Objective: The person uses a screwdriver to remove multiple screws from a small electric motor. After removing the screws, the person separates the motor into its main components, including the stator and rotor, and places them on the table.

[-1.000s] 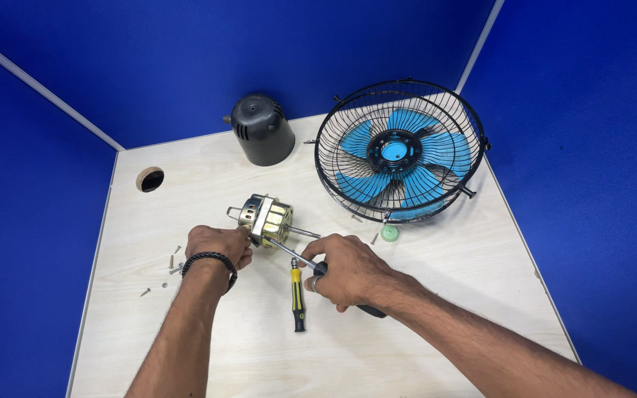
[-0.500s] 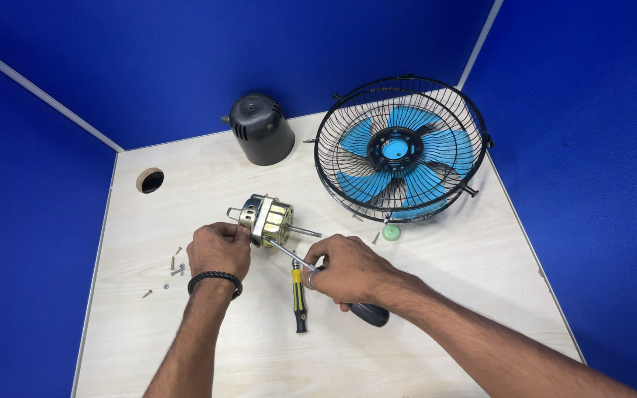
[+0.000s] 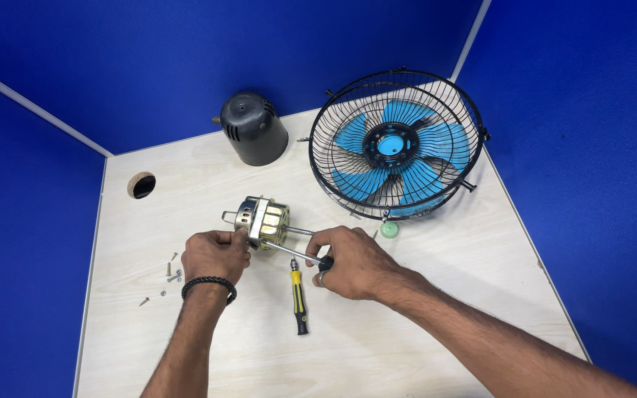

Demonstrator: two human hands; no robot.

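Note:
A small metal fan motor (image 3: 262, 220) with a bare shaft lies on the pale wooden table (image 3: 422, 295). My left hand (image 3: 215, 254) grips its near end and steadies it. My right hand (image 3: 352, 260) is closed on a screwdriver (image 3: 296, 254) with a black handle, and its metal shank reaches up-left to the motor body. A second screwdriver (image 3: 298, 291) with a yellow and black handle lies on the table between my hands, untouched.
A black wire fan cage with blue blades (image 3: 396, 144) leans at the back right, with a small green cap (image 3: 389, 229) at its foot. A dark grey motor cover (image 3: 254, 128) stands behind. Several loose screws (image 3: 171, 273) lie left; a round cable hole (image 3: 141, 185) is far left.
My right hand has slid slightly right and turned on the screwdriver. My left hand stays on the motor. The view has shifted a little.

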